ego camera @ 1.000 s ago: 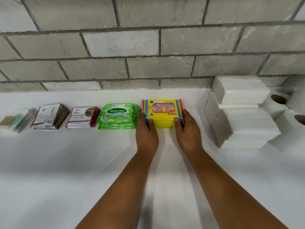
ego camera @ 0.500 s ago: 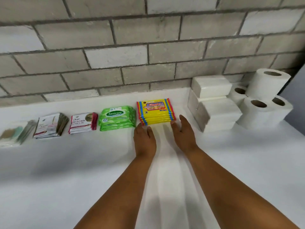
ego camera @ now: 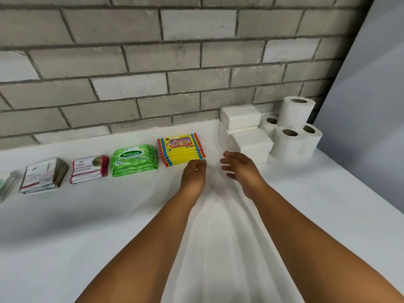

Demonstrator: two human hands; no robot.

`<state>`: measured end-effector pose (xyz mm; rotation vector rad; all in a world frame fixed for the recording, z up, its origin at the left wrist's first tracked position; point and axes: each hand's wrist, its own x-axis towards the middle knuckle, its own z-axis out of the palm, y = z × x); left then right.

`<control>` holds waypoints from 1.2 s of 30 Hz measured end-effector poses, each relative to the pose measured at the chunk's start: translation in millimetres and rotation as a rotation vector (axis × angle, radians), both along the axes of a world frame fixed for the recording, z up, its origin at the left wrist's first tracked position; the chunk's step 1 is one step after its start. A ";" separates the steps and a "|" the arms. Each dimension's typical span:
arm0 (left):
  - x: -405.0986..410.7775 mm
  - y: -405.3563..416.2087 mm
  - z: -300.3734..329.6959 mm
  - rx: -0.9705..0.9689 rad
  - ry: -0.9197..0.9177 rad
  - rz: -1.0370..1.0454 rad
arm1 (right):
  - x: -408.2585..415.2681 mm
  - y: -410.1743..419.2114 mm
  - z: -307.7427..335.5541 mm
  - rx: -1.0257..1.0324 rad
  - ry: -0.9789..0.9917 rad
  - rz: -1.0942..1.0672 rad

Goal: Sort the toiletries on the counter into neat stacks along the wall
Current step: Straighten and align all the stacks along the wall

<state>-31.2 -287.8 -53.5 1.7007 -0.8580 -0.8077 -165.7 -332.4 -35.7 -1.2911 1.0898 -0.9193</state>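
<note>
A row of stacks lines the brick wall on the white counter (ego camera: pixel 109 215). From the left: a blurred greenish stack (ego camera: pixel 6 184), grey-white sachets (ego camera: pixel 42 176), pink Dove sachets (ego camera: pixel 89 169), green Sanicare wipes (ego camera: pixel 134 159), yellow Giggles wipes (ego camera: pixel 181 150), white tissue packs (ego camera: pixel 244 132) and toilet rolls (ego camera: pixel 294 127). My left hand (ego camera: pixel 194 173) hovers just in front of the yellow stack with loosely curled fingers, holding nothing. My right hand (ego camera: pixel 238 166) hangs relaxed to its right, near the tissue packs, also holding nothing.
The grey brick wall (ego camera: pixel 175 73) runs behind the stacks. A pale side wall (ego camera: pixel 371 106) closes the counter at the right, just past the toilet rolls. The counter's near part is bare white surface.
Both hands have let go of the yellow wipes stack and drawn back from it. The camera has pulled back and swung right, bringing the toilet rolls and side wall into view.
</note>
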 end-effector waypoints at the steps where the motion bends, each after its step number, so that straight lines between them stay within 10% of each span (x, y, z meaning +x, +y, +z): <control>1: -7.9 -5.4 8.9 -0.035 0.001 -0.004 | -8.1 -4.4 10.6 -0.027 -0.010 0.000; 11: -62.2 -81.8 76.6 -0.307 0.042 0.122 | -84.0 -80.2 85.2 -0.179 -0.141 -0.030; 26: -87.8 -139.9 20.8 -0.345 0.377 0.307 | -100.2 -165.6 25.8 0.023 -0.130 0.215; 36: -76.5 -165.1 -13.0 -0.187 0.681 0.020 | -79.1 -199.8 -9.0 0.221 -0.212 0.096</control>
